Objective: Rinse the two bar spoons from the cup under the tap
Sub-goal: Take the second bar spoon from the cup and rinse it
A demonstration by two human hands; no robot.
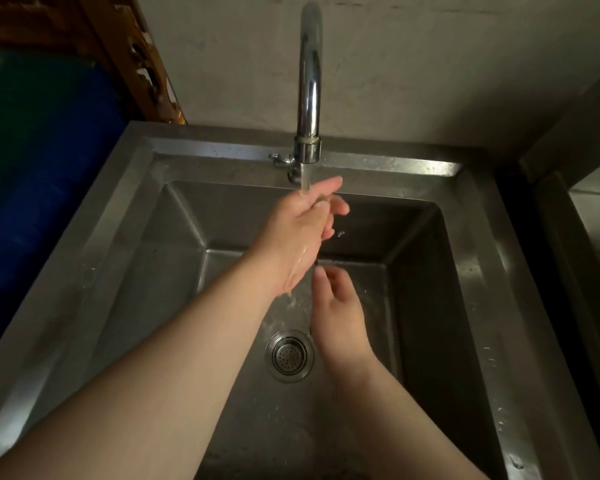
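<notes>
Head camera looks down into a steel sink (478,306), and both my hands are over the basin. My left hand (302,233) is raised directly under the tap (309,98), and the stream of water (306,180) falls on its fingers (329,185), then runs down along the palm side and drips off near the wrist. These fingers are curled loosely around something thin, but the bar spoons (311,320) are almost hidden; I see only a thin dark line going down from under this hand, past my right fingers, toward the drain (289,355). I believe it is the spoon handles, but I cannot tell if there is one or two. My right hand (338,317) is lower and closer to me, just beside the drain, with the fingers half bent and the thumb (317,282) pointing up, close to the heel of the left hand. If it grips the handles or only touches them, I cannot tell. Water drops lie on the sink rim at the right. A blue barrel (45,174) stands to the left of the sink.
</notes>
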